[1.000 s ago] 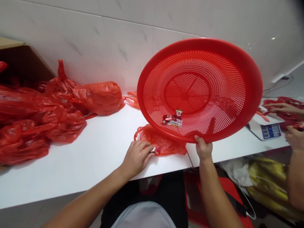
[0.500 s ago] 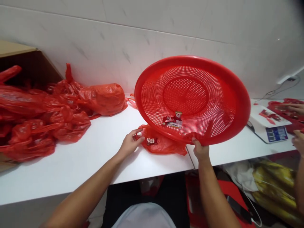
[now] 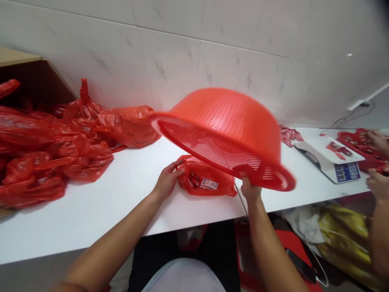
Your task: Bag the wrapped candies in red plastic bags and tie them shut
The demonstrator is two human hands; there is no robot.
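My right hand [image 3: 251,190] grips the near rim of a red plastic colander [image 3: 225,117], which is tipped steeply with its opening facing down toward me. Below its rim a red plastic bag [image 3: 223,184] lies on the white table with its mouth open. Several small wrapped sweets [image 3: 209,183] show inside the bag. At the bag's left edge, my left hand [image 3: 167,178] is closed on the plastic, fingers pinching the mouth. Part of the bag is hidden behind the colander's rim.
Filled red bags [image 3: 51,142] pile up at the left before a cardboard box [image 3: 21,61]. A white scale [image 3: 331,152] stands at the right. Beyond it, another person's hands [image 3: 378,184] are at a red basket [image 3: 361,142]. Red-patterned packets [image 3: 290,136] lie by the wall.
My right hand has tipped the colander over, so its underside faces up. The sweets that were in it are out of sight there, and more sweets show in the bag.
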